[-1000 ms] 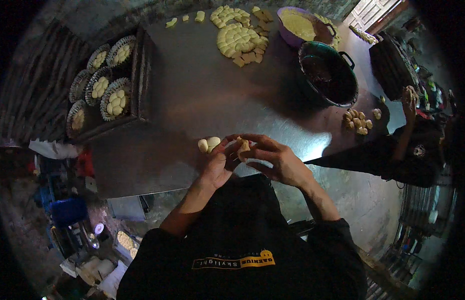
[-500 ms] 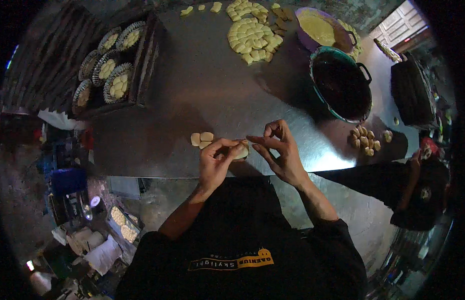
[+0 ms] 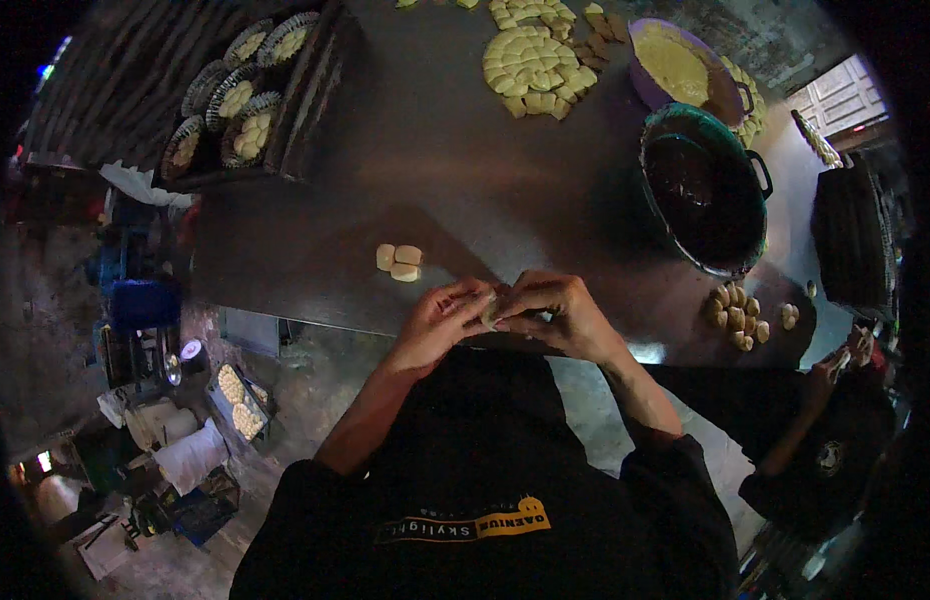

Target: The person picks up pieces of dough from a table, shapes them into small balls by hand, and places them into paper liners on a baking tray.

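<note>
Both my hands meet at the near edge of the surface (image 3: 455,170), w/ a small pale dough piece (image 3: 491,308) pinched between them. Left hand (image 3: 440,320) is curled, fingers closed on the dough's left side; right hand (image 3: 557,315) is curled too, fingertips closed on its right side. Only a bit of the dough shows between my fingers, so can't tell its shape.

Just beyond my left hand, apart from it, three pale dough pieces (image 3: 399,262) lie together on the surface. Farther back, a big round cluster of dough pieces (image 3: 530,60). To the right, a dark pot (image 3: 703,190) w/ handles, and behind it a purple bowl (image 3: 685,70) of yellow filling. Right of my hands, a small pile of filled pieces (image 3: 737,315), near another person's hand (image 3: 853,352). Far left, a crate (image 3: 305,90) w/ round trays (image 3: 235,110) holding pale pieces.
</note>
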Tool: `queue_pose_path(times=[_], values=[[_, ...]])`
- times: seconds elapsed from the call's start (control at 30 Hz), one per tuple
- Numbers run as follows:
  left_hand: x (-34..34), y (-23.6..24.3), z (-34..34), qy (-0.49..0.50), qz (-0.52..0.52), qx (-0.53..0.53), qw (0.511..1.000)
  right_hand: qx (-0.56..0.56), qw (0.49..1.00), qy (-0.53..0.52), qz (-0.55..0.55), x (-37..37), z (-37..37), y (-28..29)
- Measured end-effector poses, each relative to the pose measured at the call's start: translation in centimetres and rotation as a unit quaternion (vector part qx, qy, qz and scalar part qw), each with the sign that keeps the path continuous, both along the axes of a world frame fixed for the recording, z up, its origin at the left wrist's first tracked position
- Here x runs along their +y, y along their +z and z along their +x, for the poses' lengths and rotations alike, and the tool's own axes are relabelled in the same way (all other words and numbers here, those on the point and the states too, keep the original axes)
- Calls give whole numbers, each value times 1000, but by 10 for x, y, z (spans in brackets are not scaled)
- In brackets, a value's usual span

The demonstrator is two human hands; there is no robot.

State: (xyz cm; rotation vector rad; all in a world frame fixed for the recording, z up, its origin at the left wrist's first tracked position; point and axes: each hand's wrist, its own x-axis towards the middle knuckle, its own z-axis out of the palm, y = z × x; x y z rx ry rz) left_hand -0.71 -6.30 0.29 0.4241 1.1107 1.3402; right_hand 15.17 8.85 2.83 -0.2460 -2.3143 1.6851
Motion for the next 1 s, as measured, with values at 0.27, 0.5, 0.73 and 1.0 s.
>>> queue_pose_path(times=[0.27, 0.5, 0.73, 1.0], values=[[-20, -9, 10, -71, -11, 259, 963, -90, 996, 10, 16, -15, -6, -10], [-64, -72, -17, 114, 24, 98, 988, 18, 962, 36, 269, -77, -24, -13], [-63, -76, -71, 154, 65, 497, 851, -135, 987, 58, 60, -60, -122, -79], [-52, -122, -150, 104, -9, 469, 877, 93, 959, -37, 265, -17, -205, -153]])
